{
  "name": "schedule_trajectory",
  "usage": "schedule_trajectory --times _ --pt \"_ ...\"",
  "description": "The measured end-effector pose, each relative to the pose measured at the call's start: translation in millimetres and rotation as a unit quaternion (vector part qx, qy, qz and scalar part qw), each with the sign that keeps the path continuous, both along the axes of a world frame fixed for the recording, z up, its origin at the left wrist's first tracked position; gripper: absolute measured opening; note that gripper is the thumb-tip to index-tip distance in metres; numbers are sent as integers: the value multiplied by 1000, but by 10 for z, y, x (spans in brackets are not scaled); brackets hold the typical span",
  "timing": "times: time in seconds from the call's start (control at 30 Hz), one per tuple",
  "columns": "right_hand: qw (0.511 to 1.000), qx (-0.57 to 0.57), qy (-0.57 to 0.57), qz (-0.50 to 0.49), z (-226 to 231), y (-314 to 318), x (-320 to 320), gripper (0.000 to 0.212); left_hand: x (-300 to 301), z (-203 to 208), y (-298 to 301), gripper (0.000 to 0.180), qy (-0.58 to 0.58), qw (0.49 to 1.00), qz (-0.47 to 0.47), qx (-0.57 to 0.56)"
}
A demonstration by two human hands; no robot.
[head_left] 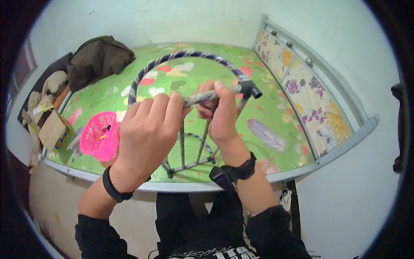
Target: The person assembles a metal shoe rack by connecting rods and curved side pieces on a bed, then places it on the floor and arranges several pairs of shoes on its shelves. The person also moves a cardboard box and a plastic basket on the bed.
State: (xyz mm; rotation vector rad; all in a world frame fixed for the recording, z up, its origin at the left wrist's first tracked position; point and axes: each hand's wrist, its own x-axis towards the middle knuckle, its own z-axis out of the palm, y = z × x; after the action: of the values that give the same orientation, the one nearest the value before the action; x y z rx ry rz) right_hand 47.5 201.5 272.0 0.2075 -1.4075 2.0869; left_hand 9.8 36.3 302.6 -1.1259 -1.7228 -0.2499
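Observation:
A frame of thin tubes with black plastic joints stands on the bed before me. Its top is a dark, spiral-patterned hoop point(186, 54), and a straight grey patterned tube point(202, 98) crosses at the near side. My left hand point(151, 129) is closed over the left part of this tube, hiding that end. Around its right part my right hand point(222, 110) is wrapped, close to a black joint point(249, 89) where hoop and tube meet. Thin upright tubes point(182, 144) run down to a lower bar with black corner joints point(211, 159).
The bed point(241, 172) has a green heart-patterned cover and a floral headboard point(302, 82) at right. Left of my left hand stands a pink perforated basket point(100, 136) with small parts inside. Farther left are a dark cloth bundle point(99, 60), plush toys point(54, 82) and a cardboard box point(52, 129).

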Motion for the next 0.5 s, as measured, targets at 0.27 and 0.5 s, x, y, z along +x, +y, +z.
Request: schedule_trajectory --times 0.27,0.5 --pt "998 -53 28 -26 -22 -36 35 27 10 37 -14 20 -25 1000 -12 -13" --pt "993 -53 44 -99 -95 -70 -11 26 16 58 -18 23 -59 998 -17 -21"
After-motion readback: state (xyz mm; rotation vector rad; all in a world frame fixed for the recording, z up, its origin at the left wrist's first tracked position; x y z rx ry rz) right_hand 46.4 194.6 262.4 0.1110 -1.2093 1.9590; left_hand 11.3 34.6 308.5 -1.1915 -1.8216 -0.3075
